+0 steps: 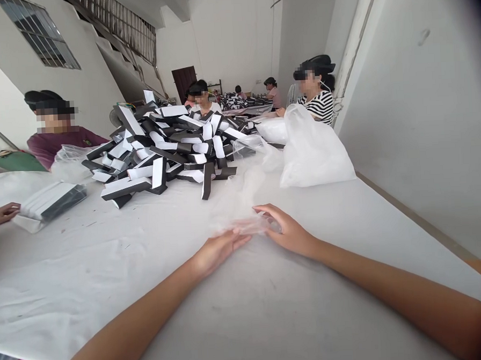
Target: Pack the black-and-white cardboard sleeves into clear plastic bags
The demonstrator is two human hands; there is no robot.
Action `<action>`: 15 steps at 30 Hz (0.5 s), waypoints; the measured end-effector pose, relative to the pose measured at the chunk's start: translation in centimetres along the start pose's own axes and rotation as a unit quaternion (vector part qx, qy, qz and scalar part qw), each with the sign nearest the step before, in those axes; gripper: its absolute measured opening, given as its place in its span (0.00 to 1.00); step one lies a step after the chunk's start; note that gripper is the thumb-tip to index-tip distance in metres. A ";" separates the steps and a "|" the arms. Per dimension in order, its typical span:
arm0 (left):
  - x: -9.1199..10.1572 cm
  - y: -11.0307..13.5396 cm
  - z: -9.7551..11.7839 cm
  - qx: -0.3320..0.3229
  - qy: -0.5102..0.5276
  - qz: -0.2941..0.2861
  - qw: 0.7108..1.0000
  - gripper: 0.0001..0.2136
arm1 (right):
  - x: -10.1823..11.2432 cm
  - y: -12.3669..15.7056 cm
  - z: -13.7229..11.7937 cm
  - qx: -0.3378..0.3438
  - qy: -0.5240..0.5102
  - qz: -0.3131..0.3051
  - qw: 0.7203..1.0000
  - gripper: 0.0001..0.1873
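A clear plastic bag [248,222], thin and crumpled, stretches between my two hands low over the table. My left hand [218,249] reaches in from the lower left, its thumb and fingers closed on the near left edge of the bag. On the other side, my right hand [291,231] curls its thumb and fingers round the bag's right end. Slight motion blur softens the fingertips. Just beyond lies more loose clear film [251,182], close to a big heap of black and white folded card boxes [174,146].
A bulging white plastic sack [315,152] stands at the back right of the white-covered table [240,319]. At the left, another person's hand [4,214] touches a bagged stack of boxes [52,203]. Several people sit around and beyond the heap.
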State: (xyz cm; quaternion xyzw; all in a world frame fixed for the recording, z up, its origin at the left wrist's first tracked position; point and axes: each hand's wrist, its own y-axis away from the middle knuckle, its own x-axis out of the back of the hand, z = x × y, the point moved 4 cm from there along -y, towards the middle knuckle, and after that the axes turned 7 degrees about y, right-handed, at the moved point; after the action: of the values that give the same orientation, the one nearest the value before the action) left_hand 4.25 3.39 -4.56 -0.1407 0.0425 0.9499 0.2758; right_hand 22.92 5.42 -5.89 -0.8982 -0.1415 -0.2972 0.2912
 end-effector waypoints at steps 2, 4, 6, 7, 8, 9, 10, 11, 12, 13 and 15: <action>1.7 -0.2 0.2 -0.056 -0.020 0.137 0.989 0.15 | 0.3 -0.2 0.2 0.003 0.010 0.020 1.000 0.17; 3.6 -0.3 0.4 -0.094 -0.036 0.254 0.962 0.17 | 0.6 -0.5 0.6 -0.007 0.027 0.039 0.999 0.13; 5.4 -0.4 0.7 -0.106 -0.059 0.314 0.942 0.18 | 1.0 -0.6 1.1 -0.020 0.040 0.072 0.996 0.12; 6.2 -0.4 0.9 -0.113 -0.079 0.331 0.933 0.18 | 1.4 -0.7 1.4 -0.029 0.039 0.099 0.994 0.12; 7.0 -0.3 1.2 -0.124 -0.106 0.344 0.925 0.18 | 1.9 -0.7 1.9 -0.041 0.031 0.131 0.990 0.12; 7.6 -0.2 1.6 -0.139 -0.139 0.354 0.914 0.17 | 2.4 -0.7 2.3 -0.058 0.020 0.165 0.984 0.12; 8.2 0.0 2.1 -0.156 -0.173 0.365 0.901 0.16 | 2.9 -0.7 2.9 -0.078 0.007 0.198 0.977 0.11; 8.7 0.2 2.5 -0.174 -0.207 0.376 0.886 0.13 | 3.4 -0.6 3.4 -0.100 -0.005 0.225 0.969 0.11; 9.0 0.5 3.0 -0.188 -0.244 0.384 0.870 0.11 | 3.9 -0.6 3.9 -0.120 -0.014 0.244 0.962 0.11; 9.2 0.7 3.3 -0.199 -0.285 0.386 0.855 0.14 | 4.3 -0.6 4.3 -0.134 -0.018 0.257 0.957 0.10; 8.8 0.8 3.9 -0.211 -0.397 0.352 0.821 0.25 | 4.8 -0.5 4.4 -0.129 -0.013 0.268 0.955 0.09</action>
State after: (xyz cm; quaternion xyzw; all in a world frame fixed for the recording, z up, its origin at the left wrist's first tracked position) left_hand -4.23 7.81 -3.41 0.2187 -0.2252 0.9418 -0.1204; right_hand 28.43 8.90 -5.58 -0.9368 0.1405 -0.2121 0.2403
